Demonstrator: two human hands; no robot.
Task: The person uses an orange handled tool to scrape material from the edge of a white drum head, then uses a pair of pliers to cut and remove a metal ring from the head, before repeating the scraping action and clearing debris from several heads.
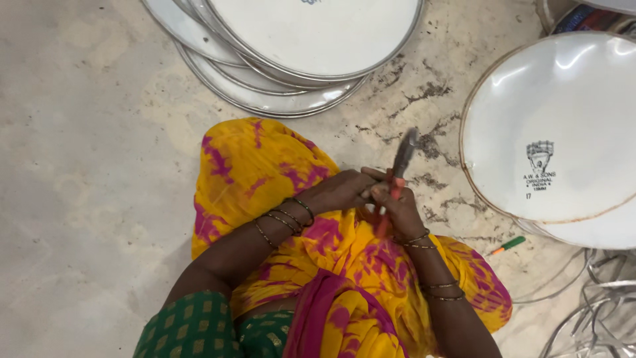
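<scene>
Nearest the lens, a green checked sleeve covers the person's upper arm at the bottom edge, and from it the forearm runs up across a lap draped in yellow and magenta cloth, which serves as a soft rest for the work.

Going rightward, the left hand, thin bangles at its wrist, is curled shut around something small at the base of the tool; what it pinches is hidden by the fingers, so I cannot tell what it is. It seems to be steadying the piece close to the body, where both forearms can brace on the knees.

Touching it, the right hand is clamped on the red handles of a pair of pliers, whose dark metal nose points up and away from the body over the bare floor. Whether the nose is biting on anything is too blurred to say.

Above the lap lies a fanned stack of white drumheads in metal hoops, flat on the stone floor and near. Further right a green marker pen lies loose, then another stack of white drumheads, and loose metal hoops and wire in the corner.
</scene>
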